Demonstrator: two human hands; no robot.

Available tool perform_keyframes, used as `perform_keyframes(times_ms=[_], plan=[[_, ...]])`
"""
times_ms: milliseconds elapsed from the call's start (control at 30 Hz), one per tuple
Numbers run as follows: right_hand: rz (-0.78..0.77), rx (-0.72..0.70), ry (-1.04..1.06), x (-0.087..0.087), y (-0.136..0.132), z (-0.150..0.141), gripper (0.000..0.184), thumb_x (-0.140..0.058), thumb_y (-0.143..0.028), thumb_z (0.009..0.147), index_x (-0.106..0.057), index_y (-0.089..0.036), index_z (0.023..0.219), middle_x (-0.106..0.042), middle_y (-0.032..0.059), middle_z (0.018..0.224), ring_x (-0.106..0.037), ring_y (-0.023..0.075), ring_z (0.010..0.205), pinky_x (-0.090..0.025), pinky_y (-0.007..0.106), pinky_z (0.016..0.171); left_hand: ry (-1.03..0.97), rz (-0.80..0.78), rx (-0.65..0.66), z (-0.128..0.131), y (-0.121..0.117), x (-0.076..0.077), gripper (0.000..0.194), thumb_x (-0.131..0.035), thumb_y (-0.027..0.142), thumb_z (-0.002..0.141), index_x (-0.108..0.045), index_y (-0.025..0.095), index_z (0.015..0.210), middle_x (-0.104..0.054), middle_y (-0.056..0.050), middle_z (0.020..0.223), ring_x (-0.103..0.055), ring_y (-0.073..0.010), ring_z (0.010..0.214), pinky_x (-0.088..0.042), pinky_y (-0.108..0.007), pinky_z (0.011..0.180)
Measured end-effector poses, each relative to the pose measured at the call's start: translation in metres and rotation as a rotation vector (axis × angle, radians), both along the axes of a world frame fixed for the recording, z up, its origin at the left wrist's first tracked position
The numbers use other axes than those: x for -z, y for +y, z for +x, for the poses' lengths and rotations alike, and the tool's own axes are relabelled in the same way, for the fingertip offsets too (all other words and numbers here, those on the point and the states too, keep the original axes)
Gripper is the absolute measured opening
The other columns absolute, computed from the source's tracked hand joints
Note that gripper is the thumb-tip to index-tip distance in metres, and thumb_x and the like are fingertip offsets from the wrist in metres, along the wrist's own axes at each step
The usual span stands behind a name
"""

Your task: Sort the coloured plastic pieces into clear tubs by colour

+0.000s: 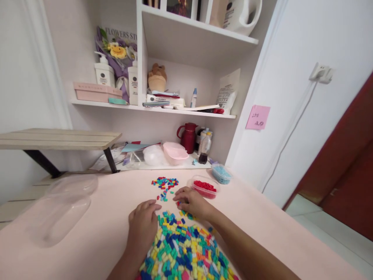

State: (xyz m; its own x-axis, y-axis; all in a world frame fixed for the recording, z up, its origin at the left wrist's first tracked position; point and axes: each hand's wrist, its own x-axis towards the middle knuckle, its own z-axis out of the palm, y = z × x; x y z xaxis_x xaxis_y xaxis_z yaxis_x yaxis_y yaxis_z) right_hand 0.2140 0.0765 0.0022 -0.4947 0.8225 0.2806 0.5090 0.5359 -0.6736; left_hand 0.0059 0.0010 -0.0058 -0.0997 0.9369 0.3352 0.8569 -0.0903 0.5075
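Observation:
A large pile of small coloured pieces [180,249], in green, blue, yellow, red and other colours, lies on the pink tabletop nearest me. A smaller cluster of such pieces [165,182] lies farther forward, with some scattered below it. My left hand [142,221] rests on the table along the pile's left edge, fingers stretched forward and nothing visible in it. Over the pile's far right edge is my right hand [190,202], its fingers apart and slightly bent, with a few pieces close under the fingertips. Just beyond it stands a clear tub of red pieces [204,186].
A tub of light blue pieces [221,173] stands at the back right. Clear empty plastic containers [67,217] lie at the left beside a slatted wooden stand [58,139]. Behind the table are a pink container [175,151], a red jug [189,138] and a bottle [205,147].

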Motion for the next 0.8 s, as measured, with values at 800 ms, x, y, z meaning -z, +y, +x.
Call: perform_keyframes(times_ms=[800], plan=[[0.504,0.537,0.074,-0.041,0.016,0.053,0.032,-0.047,-0.018,0.085,-0.067,-0.022,0.11,-0.067,0.0076,0.111,-0.064,0.0245,0.095,-0.048,0.043,0.089,-0.109,0.004,-0.03,-0.005,0.004,0.005,0.045,-0.041,0.002,0.082,-0.078,0.025,0.093,-0.072,-0.003,0.118,-0.062,-0.0199,0.118,-0.043,-0.039,0.106]])
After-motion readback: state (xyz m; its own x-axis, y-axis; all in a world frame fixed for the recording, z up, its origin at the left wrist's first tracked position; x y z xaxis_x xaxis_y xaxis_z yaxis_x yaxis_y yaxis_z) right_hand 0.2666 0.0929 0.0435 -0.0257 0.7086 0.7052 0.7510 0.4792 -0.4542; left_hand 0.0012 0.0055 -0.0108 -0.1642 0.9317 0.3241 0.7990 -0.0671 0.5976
